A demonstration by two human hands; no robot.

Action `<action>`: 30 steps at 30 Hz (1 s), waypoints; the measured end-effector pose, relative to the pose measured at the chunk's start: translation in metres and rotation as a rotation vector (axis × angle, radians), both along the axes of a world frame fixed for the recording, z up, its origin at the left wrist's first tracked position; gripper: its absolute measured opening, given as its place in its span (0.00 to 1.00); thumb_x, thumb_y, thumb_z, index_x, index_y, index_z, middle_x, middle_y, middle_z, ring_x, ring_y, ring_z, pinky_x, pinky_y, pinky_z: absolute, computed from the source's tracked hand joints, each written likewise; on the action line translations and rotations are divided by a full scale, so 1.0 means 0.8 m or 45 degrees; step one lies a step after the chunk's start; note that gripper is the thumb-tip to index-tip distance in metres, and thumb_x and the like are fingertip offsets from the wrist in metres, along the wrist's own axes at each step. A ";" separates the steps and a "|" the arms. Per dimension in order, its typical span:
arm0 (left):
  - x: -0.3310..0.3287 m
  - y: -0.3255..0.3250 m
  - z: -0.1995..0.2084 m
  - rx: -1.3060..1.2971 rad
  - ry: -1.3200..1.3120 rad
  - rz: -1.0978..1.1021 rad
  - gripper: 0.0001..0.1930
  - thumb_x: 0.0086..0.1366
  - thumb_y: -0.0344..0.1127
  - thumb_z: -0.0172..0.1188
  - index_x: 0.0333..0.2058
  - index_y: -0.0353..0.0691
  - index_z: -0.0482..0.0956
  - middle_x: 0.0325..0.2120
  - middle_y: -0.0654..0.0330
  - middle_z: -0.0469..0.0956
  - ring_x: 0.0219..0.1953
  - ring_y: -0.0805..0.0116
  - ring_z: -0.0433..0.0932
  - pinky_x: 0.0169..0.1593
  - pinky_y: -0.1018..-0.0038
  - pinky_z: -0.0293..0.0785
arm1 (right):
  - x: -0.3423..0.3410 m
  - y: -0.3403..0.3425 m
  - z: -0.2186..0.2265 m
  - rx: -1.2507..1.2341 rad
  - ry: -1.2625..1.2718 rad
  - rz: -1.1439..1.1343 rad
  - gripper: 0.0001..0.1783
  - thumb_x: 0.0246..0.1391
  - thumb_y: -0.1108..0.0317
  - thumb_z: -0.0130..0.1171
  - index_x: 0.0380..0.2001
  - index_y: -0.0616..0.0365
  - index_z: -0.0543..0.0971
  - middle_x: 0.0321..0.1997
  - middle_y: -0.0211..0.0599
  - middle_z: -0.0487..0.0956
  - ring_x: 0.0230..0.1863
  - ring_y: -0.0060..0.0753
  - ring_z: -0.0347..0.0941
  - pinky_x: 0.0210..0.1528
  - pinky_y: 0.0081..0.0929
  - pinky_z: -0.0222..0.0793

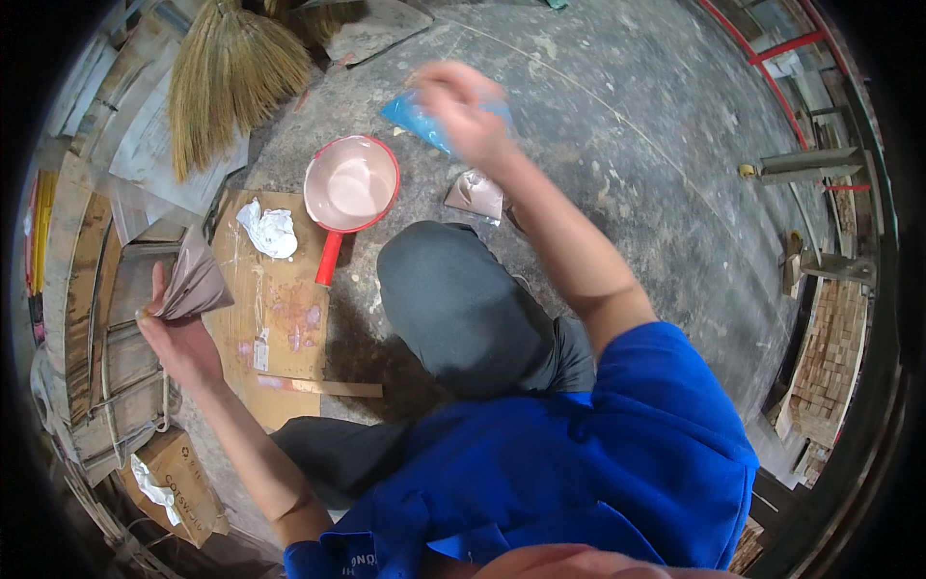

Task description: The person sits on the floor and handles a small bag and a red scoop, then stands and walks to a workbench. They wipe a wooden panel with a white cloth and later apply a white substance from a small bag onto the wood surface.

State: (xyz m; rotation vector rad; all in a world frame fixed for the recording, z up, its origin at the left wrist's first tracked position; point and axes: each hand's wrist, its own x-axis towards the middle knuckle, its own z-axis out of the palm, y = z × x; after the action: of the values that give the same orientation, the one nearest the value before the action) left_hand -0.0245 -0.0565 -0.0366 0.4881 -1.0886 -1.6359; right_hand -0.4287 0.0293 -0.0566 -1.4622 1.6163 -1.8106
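Observation:
Off to the left, my left hand is closed round the lower edge of a taupe, cone-shaped pouch that looks soft and creased; its contents cannot be made out. My right hand is smeared by motion above a blue plastic bag on the floor, so its fingers are unclear. Between the hands stands a pan with a red handle, its inside coated in pale pink. A small pinkish packet lies by my knee, below the right hand.
A stained cardboard sheet lies under crumpled white paper and a thin wooden strip. A straw broom rests at the far left. Wooden pieces are stacked along the right side. A brown paper bag sits at the lower left.

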 end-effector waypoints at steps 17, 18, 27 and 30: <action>-0.111 0.121 -0.101 1.567 -0.183 -0.635 0.27 0.62 0.59 0.51 0.48 0.42 0.70 0.22 0.62 0.75 0.20 0.72 0.73 0.22 0.73 0.71 | -0.123 0.134 -0.306 1.347 0.370 -0.610 0.24 0.51 0.48 0.57 0.36 0.61 0.71 0.33 0.51 0.78 0.35 0.54 0.74 0.37 0.41 0.69; -0.108 0.132 -0.102 1.637 -0.117 -0.682 0.28 0.61 0.61 0.51 0.47 0.43 0.71 0.20 0.63 0.73 0.18 0.73 0.71 0.20 0.74 0.69 | -0.121 0.120 -0.303 1.373 0.334 -0.535 0.27 0.48 0.47 0.59 0.37 0.62 0.72 0.33 0.50 0.78 0.36 0.52 0.75 0.38 0.40 0.70; -0.095 0.153 -0.092 1.502 -0.121 -0.847 0.28 0.59 0.64 0.50 0.39 0.42 0.69 0.21 0.62 0.68 0.20 0.69 0.68 0.24 0.72 0.67 | -0.119 0.081 -0.279 1.426 -0.033 -0.146 0.26 0.47 0.51 0.63 0.38 0.66 0.77 0.31 0.40 0.79 0.33 0.29 0.74 0.35 0.30 0.68; -0.081 0.153 -0.064 1.571 -0.020 -0.800 0.25 0.62 0.60 0.49 0.42 0.41 0.67 0.36 0.51 0.75 0.37 0.56 0.78 0.39 0.62 0.78 | -0.086 0.099 -0.247 1.369 -0.466 -0.145 0.24 0.54 0.52 0.57 0.43 0.62 0.75 0.36 0.38 0.78 0.35 0.29 0.75 0.36 0.28 0.70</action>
State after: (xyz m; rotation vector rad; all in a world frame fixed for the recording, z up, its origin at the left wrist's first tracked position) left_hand -0.0890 0.0661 -0.0882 0.9866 -0.0725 -2.7919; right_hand -0.4976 0.1087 -0.2538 -0.5223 1.9677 -0.8424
